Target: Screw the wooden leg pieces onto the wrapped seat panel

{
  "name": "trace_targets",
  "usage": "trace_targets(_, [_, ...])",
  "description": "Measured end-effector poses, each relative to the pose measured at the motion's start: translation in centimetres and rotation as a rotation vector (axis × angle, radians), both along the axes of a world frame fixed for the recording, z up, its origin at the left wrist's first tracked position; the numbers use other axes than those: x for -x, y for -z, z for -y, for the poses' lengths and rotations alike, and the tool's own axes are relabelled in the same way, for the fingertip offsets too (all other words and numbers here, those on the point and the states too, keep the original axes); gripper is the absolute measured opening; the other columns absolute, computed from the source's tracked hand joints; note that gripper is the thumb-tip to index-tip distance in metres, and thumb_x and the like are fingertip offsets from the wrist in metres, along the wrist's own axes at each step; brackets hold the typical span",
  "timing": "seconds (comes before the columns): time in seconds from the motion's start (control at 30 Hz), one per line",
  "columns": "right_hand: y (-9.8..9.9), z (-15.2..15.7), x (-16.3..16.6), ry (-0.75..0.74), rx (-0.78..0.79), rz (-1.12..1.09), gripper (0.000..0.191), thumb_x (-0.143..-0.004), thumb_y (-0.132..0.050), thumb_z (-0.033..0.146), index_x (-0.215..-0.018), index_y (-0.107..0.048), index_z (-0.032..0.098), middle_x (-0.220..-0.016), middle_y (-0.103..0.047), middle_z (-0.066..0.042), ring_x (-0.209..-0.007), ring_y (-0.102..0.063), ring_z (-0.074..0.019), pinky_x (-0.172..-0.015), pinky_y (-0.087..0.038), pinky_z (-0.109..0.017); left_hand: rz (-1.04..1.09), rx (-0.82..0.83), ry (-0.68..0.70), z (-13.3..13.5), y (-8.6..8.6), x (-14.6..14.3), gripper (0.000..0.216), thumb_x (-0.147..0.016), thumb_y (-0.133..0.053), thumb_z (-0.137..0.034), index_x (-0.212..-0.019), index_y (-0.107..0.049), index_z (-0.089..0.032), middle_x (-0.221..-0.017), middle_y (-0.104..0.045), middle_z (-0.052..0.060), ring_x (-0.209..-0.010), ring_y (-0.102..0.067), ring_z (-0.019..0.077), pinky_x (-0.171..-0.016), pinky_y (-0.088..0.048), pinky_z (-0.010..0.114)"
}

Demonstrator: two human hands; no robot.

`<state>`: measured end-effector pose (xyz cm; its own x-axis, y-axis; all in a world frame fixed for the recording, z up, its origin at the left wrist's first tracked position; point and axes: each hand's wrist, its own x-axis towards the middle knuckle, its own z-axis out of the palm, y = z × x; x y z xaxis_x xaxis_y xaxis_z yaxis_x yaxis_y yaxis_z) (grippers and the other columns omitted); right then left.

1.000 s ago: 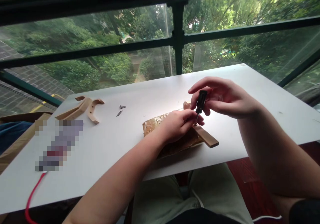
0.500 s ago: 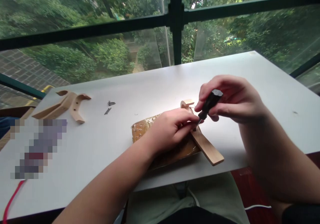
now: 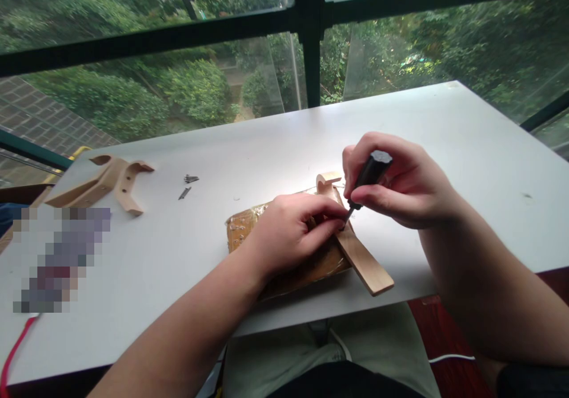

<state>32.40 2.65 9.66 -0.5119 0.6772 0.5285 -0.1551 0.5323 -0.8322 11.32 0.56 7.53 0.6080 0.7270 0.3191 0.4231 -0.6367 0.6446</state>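
My right hand is closed round the black handle of a screwdriver, which leans with its thin metal shaft pointing down and left. The shaft's tip meets a hook-ended wooden piece at a small dark spot. Beside that tip, the thumb and fingers of my left hand are pinched together; whatever lies between them is hidden. The wooden piece rests across a tape-wrapped brown block, its flat end jutting past the block toward me. My left hand covers much of the block.
On the white table, a curved wooden part with holes lies at the far left. Several screws and a small metal piece are nearer the middle. A blurred-out object and a red cord lie front left.
The view has shifted slightly. My right fingers have changed their grip on the screwdriver handle, and more of its shaft shows. My left hand keeps its pinch beside the tip.
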Motion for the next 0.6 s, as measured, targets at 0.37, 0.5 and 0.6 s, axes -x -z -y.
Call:
trace_targets(0.37, [0.6,0.2,0.3,0.213,-0.082,0.001,0.031,-0.086,-0.07,0.03,-0.115,-0.063,0.02,-0.069,-0.054,0.001,-0.058,-0.05,-0.0116,-0.05,-0.041,-0.027,-0.021,0.034,0.059,-0.3,-0.1,0.0,0.019,-0.09,-0.056,-0.014,-0.1,-0.07,-0.021,-0.091,-0.074,-0.002,-0.079,-0.066,0.0097,-0.078,-0.049,0.022])
trace_targets(0.5, [0.9,0.1,0.6,0.283,-0.075,-0.051,0.043,-0.083,-0.073,0.031,-0.124,-0.059,0.025,-0.071,-0.057,0.002,-0.058,-0.054,-0.013,-0.051,-0.045,-0.028,-0.016,0.05,0.049,-0.2,-0.1,0.0,0.02,-0.089,-0.055,-0.012,-0.101,-0.069,-0.02,-0.093,-0.074,-0.001,-0.079,-0.065,0.0101,-0.078,-0.049,0.023])
trace_targets(0.6, [1.2,0.0,0.8,0.262,-0.097,-0.138,0.043,-0.081,-0.073,0.027,-0.122,-0.059,0.023,-0.075,-0.063,0.0,-0.063,-0.06,-0.0149,-0.054,-0.05,-0.029,-0.018,0.058,0.04,0.0,-0.1,-0.1,0.022,-0.087,-0.056,-0.011,-0.102,-0.069,-0.02,-0.092,-0.073,-0.001,-0.077,-0.064,0.0103,-0.077,-0.049,0.023])
